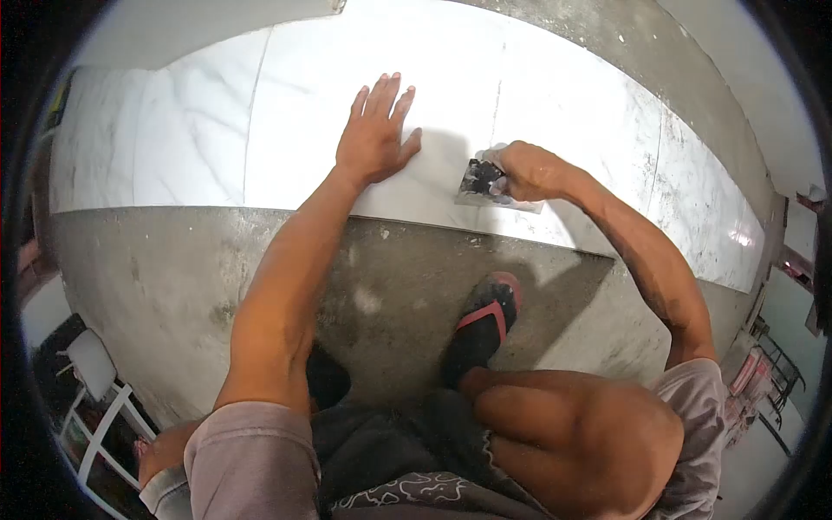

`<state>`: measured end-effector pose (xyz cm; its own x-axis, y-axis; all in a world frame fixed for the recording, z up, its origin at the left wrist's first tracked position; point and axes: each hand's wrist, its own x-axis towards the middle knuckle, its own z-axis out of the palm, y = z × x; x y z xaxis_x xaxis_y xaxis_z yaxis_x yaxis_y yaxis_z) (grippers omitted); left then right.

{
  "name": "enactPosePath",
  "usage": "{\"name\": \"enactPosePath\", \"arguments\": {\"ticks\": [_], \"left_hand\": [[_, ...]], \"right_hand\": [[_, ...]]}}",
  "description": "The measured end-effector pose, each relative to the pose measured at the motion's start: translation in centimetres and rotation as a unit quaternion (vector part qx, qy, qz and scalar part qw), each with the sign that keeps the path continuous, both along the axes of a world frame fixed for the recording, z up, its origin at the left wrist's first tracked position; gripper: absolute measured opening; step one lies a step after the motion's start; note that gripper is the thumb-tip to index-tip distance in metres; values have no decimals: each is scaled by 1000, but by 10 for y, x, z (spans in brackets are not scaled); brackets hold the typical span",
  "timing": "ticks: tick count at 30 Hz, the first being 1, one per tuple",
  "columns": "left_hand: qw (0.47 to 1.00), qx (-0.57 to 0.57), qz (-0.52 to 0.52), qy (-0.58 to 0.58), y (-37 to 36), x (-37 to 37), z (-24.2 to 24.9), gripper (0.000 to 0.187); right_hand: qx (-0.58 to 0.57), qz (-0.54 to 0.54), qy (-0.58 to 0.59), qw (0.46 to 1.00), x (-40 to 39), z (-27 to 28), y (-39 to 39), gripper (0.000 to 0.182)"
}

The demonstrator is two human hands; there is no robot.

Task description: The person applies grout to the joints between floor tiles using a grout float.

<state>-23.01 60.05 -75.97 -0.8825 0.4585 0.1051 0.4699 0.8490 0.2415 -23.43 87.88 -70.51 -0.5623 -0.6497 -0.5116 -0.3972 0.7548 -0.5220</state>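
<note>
White marble-look tiles (442,61) with grey veins run across the floor in a band in front of me. My left hand (378,137) lies flat on one tile with its fingers spread, holding nothing. To its right, my right hand (534,172) is closed round a trowel (472,196) with a flat metal blade and a black, smeared upper part. The blade rests on the tiles near their front edge, close to the lower end of a joint line (497,100). My fingers partly hide the trowel's handle.
Rough grey concrete (156,286) borders the tiles on my side, and more concrete (633,35) lies beyond them. My foot in a red-strapped flip-flop (490,316) stands close to the tile edge. A white metal frame (104,433) is at lower left; clutter (750,381) lies at right.
</note>
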Motion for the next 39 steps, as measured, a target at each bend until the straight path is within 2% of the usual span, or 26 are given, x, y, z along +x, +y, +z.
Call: {"name": "enactPosePath", "arguments": {"ticks": [1,2,5,7,10,13,15,16,19,21,22,23,24,25,27,29,30,31,33,34,35,37,38,39], "left_hand": [[1000,4,-2,2,0,1,-1,64],[1000,2,0,6,-1,1,-3,64],[1000,-5,-1,17,0,2,-6,64],[1000,-8,1,22,1,1,-7,64],[1000,2,-7,27,-1,1,-6,64],[999,8,-10,32,-2,0,-7,64],[999,8,-12,29,-1,-1,-9,64],[1000,7,-12,27,-2,-1,-10,64],[1000,0,-6,24,-1,0,-9,65],[1000,-1,-6,21,0,0,-9,65],[1000,-3,-4,18,-1,0,-10,65],[1000,-1,-3,20,-2,0,-10,65],[1000,1,-3,21,-2,-1,-10,65],[1000,4,-4,22,-1,0,-10,65],[1000,6,-7,24,-1,-1,-10,65],[1000,8,-6,20,-1,2,-10,64],[1000,9,-8,17,-1,3,-9,64],[1000,12,-9,19,-1,1,-6,64],[1000,8,-4,18,-1,-1,-5,64],[1000,8,-4,14,0,0,-6,64],[1000,9,-3,16,1,-1,-5,64],[1000,9,-2,17,1,1,-5,64],[1000,-8,-1,11,1,2,-4,65],[1000,-24,2,7,1,1,-3,65]], "right_hand": [[24,5,-38,999,-6,15,-6,42],[27,-35,-31,999,-24,20,-1,41],[-1,-256,9,967,-91,30,36,39],[10,-291,35,956,-102,26,45,37],[51,-149,27,987,-60,3,31,35],[-3,6,4,1000,25,-2,7,33],[-2,2,-18,1000,37,13,6,32],[14,-43,-36,998,27,18,11,31],[24,-296,-58,953,-15,31,50,29],[11,-378,-37,925,-13,36,60,27],[32,-368,-31,929,-4,33,60,27],[91,-296,-28,950,6,28,56,30],[72,-191,15,979,27,16,54,35],[19,-131,40,990,52,6,50,39],[-27,-58,118,991,75,13,44,37],[61,-229,-64,969,53,33,57,36],[0,-322,-55,945,53,31,70,34],[39,-363,-77,928,57,27,76,30],[117,-251,-61,959,79,33,55,28],[15,-174,-5,985,99,25,56,31],[20,-94,55,994,106,16,60,31],[122,-279,-84,949,87,47,52,30],[48,-338,-55,938,85,31,76,30],[25,-416,-83,905,78,38,81,32]]}}
